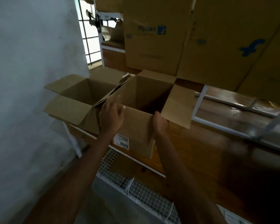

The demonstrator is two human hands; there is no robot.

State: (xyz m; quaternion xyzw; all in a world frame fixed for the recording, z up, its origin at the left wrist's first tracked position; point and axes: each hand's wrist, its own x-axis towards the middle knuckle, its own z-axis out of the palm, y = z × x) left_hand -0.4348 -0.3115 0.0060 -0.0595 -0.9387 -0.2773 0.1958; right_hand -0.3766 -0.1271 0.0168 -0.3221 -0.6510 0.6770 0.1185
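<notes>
An open cardboard box (136, 126) with a white label on its near side stands on a wooden shelf, its flaps up and its inside dark. My left hand (111, 115) lies against the box's near left corner with fingers spread and relaxed. My right hand (159, 122) touches the near right corner at the rim, fingers straight. A second open cardboard box (81, 97) stands just left of the first, touching it.
Large closed cardboard boxes (155, 38) with blue logos are stacked behind and to the right. The wooden shelf (217, 123) has white metal framing. A white wire mesh (136, 188) lies below. A pale wall (31, 62) fills the left, with a barred window (89, 38) behind.
</notes>
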